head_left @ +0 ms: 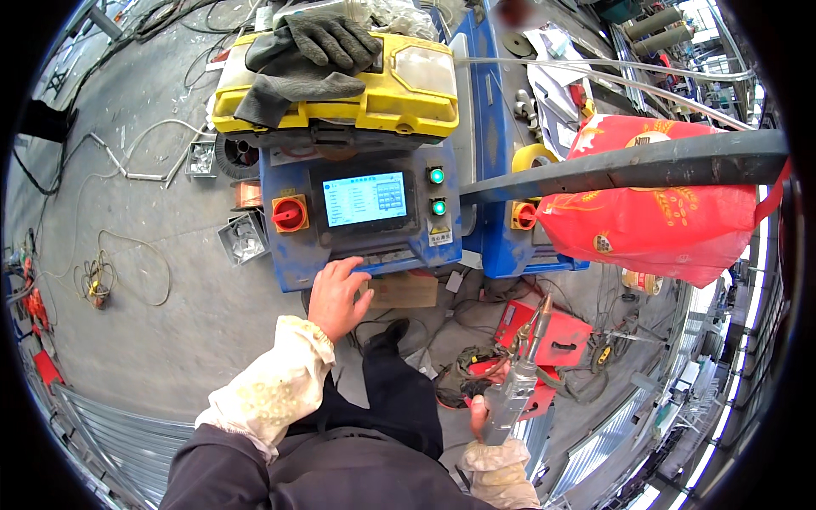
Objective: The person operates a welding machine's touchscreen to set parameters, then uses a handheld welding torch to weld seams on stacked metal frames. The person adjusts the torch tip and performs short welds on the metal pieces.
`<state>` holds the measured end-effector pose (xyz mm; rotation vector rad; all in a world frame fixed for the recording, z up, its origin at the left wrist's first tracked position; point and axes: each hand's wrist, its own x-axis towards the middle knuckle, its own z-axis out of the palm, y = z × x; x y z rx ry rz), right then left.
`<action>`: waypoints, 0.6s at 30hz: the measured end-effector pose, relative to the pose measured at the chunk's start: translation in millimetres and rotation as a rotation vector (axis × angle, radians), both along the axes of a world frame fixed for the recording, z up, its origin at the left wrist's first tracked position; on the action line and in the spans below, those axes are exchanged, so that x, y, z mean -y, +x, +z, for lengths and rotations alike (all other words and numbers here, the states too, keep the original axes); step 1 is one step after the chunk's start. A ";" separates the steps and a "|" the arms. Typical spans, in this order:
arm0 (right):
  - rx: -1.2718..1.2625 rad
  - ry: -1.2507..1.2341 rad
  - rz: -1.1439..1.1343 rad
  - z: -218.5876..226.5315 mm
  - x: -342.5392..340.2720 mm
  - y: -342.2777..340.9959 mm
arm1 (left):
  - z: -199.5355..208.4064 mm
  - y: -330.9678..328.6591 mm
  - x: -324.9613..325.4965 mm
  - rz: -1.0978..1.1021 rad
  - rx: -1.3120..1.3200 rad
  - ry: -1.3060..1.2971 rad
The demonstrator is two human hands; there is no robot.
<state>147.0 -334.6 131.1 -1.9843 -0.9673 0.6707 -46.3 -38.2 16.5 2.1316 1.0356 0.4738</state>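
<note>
Two bare hands are being used: a grey metal torch with a tapered nozzle (512,396) is being gripped in the right hand (480,416), below and right of the blue metal console (299,260). The left hand (335,299) is being held by the console's near edge, its fingers loosely spread around nothing; whether contact is being made cannot be told. A stiff, probably weighty tool is apparently being handled, best being grasped by its thick body, clear of the slim nozzle. The console's far edge is being covered by a yellow-and-black plastic toolbox (425,106) topped with dark grey fabric gloves (319,81). Beyond its right edge, passage is being obstructed by a long dark bar (629,172) and a bulging red sack (663,234).
</note>
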 end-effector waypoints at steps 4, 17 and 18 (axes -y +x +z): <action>0.165 0.081 0.075 21.3 -14.3 19.2 | 11.6 15.8 -18.3 0.013 -0.045 0.035; -0.574 0.015 0.140 -60.6 -76.6 94.2 | -9.1 75.1 -51.9 0.256 -0.165 0.127; -0.598 0.024 0.116 -60.4 -83.2 96.0 | -10.5 78.0 -54.0 0.260 -0.169 0.135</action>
